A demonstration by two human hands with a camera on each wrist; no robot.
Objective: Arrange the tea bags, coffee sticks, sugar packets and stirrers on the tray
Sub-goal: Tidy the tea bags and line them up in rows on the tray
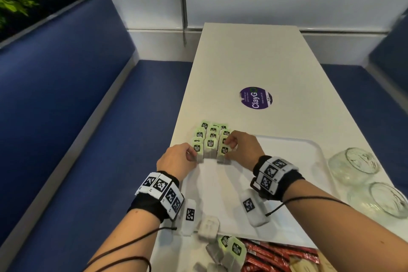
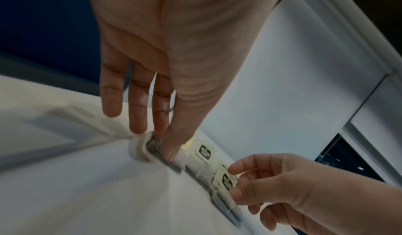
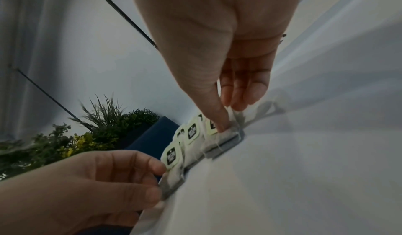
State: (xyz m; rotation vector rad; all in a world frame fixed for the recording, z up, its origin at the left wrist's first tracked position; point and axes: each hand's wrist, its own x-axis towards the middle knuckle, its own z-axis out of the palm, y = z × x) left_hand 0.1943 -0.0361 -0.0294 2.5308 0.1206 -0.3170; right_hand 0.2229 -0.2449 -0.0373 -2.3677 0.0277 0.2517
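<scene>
Rows of tea bags [image 1: 210, 139] with green tags stand at the far left corner of the white tray [image 1: 287, 139]. My left hand [image 1: 193, 154] pinches the leftmost tea bag [image 1: 198, 152] of the front row between thumb and fingers, as the left wrist view shows for the left hand [image 2: 165, 145]. My right hand [image 1: 227, 149] pinches the rightmost front tea bag [image 1: 224, 153]; in the right wrist view the right hand [image 3: 229, 118] has its thumb on that bag's tag. A middle tea bag [image 2: 203, 154] stands between them. Loose tea bags [image 1: 231, 252] and red coffee sticks [image 1: 276, 258] lie near me.
Two glass jars [image 1: 353, 165] [image 1: 386, 201] lie on the table right of the tray. A purple round sticker [image 1: 256, 97] is further up the white table. Blue bench seats run along both sides. White marker blocks [image 1: 189, 214] lie on the tray's near part.
</scene>
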